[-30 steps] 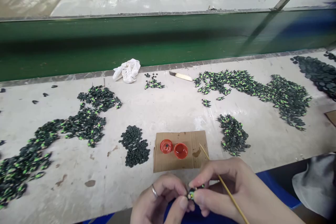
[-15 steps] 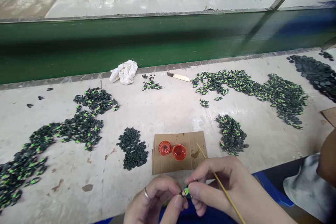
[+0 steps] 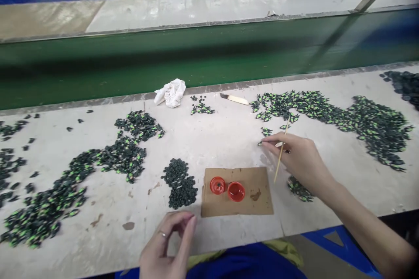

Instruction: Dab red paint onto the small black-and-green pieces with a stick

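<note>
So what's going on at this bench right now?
A person sits at a bench strewn with piles of small green-and-black pieces. The right hand, holding a thin stick, reaches out and sets a piece down near a pile. The left hand hovers near the bench edge, fingers loosely curled, beside cardboard with two red caps.

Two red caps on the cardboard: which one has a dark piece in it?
The left red cap, nearer the plain dark pile. A dark piece sits at its centre; the right red cap holds only glossy red.
</note>
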Tool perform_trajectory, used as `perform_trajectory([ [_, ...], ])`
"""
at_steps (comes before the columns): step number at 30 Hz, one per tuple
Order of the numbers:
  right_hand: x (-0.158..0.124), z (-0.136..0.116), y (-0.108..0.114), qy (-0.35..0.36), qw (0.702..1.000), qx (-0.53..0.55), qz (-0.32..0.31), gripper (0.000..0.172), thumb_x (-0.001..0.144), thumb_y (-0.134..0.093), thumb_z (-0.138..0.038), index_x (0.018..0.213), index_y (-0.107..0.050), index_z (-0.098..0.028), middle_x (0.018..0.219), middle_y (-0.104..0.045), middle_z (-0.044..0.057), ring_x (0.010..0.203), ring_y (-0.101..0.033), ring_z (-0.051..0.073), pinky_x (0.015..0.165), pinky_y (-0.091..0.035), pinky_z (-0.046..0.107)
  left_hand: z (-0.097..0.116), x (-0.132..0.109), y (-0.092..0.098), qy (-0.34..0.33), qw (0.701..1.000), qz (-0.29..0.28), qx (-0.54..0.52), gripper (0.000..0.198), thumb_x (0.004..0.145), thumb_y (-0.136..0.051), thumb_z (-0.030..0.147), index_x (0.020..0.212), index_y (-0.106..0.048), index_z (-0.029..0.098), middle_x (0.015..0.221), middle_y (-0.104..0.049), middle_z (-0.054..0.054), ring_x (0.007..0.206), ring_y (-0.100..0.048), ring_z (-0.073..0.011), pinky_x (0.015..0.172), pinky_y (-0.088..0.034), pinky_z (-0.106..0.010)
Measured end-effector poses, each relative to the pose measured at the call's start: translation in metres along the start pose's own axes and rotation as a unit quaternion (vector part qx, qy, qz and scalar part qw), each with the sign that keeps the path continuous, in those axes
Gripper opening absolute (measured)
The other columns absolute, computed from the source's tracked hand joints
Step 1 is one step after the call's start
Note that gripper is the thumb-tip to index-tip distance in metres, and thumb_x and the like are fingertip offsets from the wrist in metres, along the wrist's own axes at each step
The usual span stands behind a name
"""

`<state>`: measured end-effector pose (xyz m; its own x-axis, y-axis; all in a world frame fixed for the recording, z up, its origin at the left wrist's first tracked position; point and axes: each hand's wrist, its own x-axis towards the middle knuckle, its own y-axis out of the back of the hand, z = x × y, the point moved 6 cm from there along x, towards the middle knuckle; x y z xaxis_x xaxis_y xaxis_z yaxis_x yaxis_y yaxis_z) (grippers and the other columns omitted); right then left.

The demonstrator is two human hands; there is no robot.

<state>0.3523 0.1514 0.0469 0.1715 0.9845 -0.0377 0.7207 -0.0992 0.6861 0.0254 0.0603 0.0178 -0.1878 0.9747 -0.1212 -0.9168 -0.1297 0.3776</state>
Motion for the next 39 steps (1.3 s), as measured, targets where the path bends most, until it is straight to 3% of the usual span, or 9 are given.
perform_trajectory([
  [3,0.018,0.012,0.002,0.061,0.996,-0.057,0.042,0.036,0.091,-0.060,-0.053,0.085,-0.078,-0.022,0.090,-0.075,0.011,0.088,-0.064,0.032,0.080,-0.050,0.047,-0.013,0.009,0.012,-0.126,0.975,-0.003,0.182,0.006,0.096,-0.072,0.025,0.102,-0.070,0.025,0.090,-0.066,0.002,0.075,-0.059,-0.0122,0.077,-0.051,-0.020],
  [5,0.013,0.016,0.005,0.087,0.990,-0.080,0.075,0.034,0.094,-0.058,-0.050,0.091,-0.077,-0.022,0.096,-0.074,0.012,0.096,-0.062,0.033,0.087,-0.048,0.049,-0.016,0.011,0.012,-0.184,0.955,-0.003,0.234,0.010,0.097,-0.070,0.022,0.108,-0.069,0.023,0.099,-0.066,0.000,0.084,-0.065,-0.0135,0.083,-0.052,-0.022],
  [10,-0.018,0.024,0.013,0.094,0.987,-0.086,0.098,0.023,0.099,-0.060,-0.041,0.099,-0.075,-0.024,0.101,-0.073,0.007,0.089,-0.063,0.026,0.080,-0.048,0.040,-0.015,0.010,0.004,-0.224,0.941,-0.008,0.255,0.018,0.097,-0.068,0.011,0.110,-0.071,0.023,0.106,-0.063,-0.002,0.097,-0.066,-0.0154,0.092,-0.051,-0.026],
  [15,-0.041,0.017,0.014,0.056,0.996,-0.033,0.065,0.021,0.103,-0.062,-0.041,0.097,-0.076,-0.026,0.098,-0.073,0.004,0.085,-0.067,0.021,0.075,-0.049,0.031,-0.016,0.005,0.005,-0.255,0.931,-0.042,0.257,0.022,0.097,-0.067,0.007,0.112,-0.069,0.023,0.108,-0.065,-0.001,0.097,-0.067,-0.0138,0.094,-0.051,-0.024],
  [19,-0.054,0.008,0.009,0.022,0.999,0.032,0.029,0.052,0.113,-0.035,-0.055,0.110,-0.079,-0.029,0.085,-0.072,0.004,0.067,-0.061,0.017,0.061,-0.050,0.028,-0.019,-0.001,0.011,-0.219,0.947,-0.038,0.233,0.020,0.099,-0.065,0.010,0.114,-0.067,0.023,0.109,-0.068,-0.002,0.098,-0.068,-0.0141,0.096,-0.051,-0.024],
  [22,-0.060,-0.001,0.004,0.032,0.998,0.059,-0.007,0.073,0.111,-0.016,-0.066,0.125,-0.079,-0.032,0.076,-0.062,0.005,0.062,-0.054,0.018,0.052,-0.045,0.029,-0.022,-0.004,0.017,-0.155,0.962,-0.016,0.226,0.020,0.099,-0.067,0.016,0.116,-0.066,0.026,0.109,-0.069,0.000,0.094,-0.069,-0.0142,0.095,-0.052,-0.024],
  [28,-0.068,-0.006,0.000,-0.016,0.992,0.126,0.005,0.012,0.104,-0.065,-0.042,0.104,-0.072,-0.033,0.086,-0.068,0.000,0.068,-0.063,0.014,0.061,-0.053,0.020,-0.025,-0.008,0.024,-0.162,0.961,-0.018,0.222,0.019,0.099,-0.067,0.017,0.114,-0.068,0.027,0.111,-0.069,-0.001,0.098,-0.071,-0.0161,0.093,-0.055,-0.025],
  [32,-0.070,-0.011,-0.008,-0.025,0.986,0.162,-0.022,0.023,0.100,-0.068,-0.043,0.085,-0.074,-0.028,0.085,-0.070,0.004,0.069,-0.064,0.018,0.060,-0.056,0.021,-0.028,-0.008,0.020,-0.189,0.956,-0.016,0.225,0.017,0.099,-0.065,0.013,0.111,-0.069,0.025,0.110,-0.069,-0.003,0.098,-0.071,-0.0162,0.096,-0.054,-0.025],
  [39,-0.071,-0.015,-0.010,-0.021,0.983,0.174,-0.059,0.033,0.099,-0.068,-0.050,0.078,-0.079,-0.027,0.070,-0.067,0.004,0.066,-0.066,0.019,0.059,-0.059,0.020,-0.032,-0.005,0.022,-0.168,0.955,-0.047,0.238,0.016,0.104,-0.058,0.019,0.115,-0.068,0.025,0.111,-0.071,-0.003,0.102,-0.072,-0.0164,0.100,-0.055,-0.025],
])
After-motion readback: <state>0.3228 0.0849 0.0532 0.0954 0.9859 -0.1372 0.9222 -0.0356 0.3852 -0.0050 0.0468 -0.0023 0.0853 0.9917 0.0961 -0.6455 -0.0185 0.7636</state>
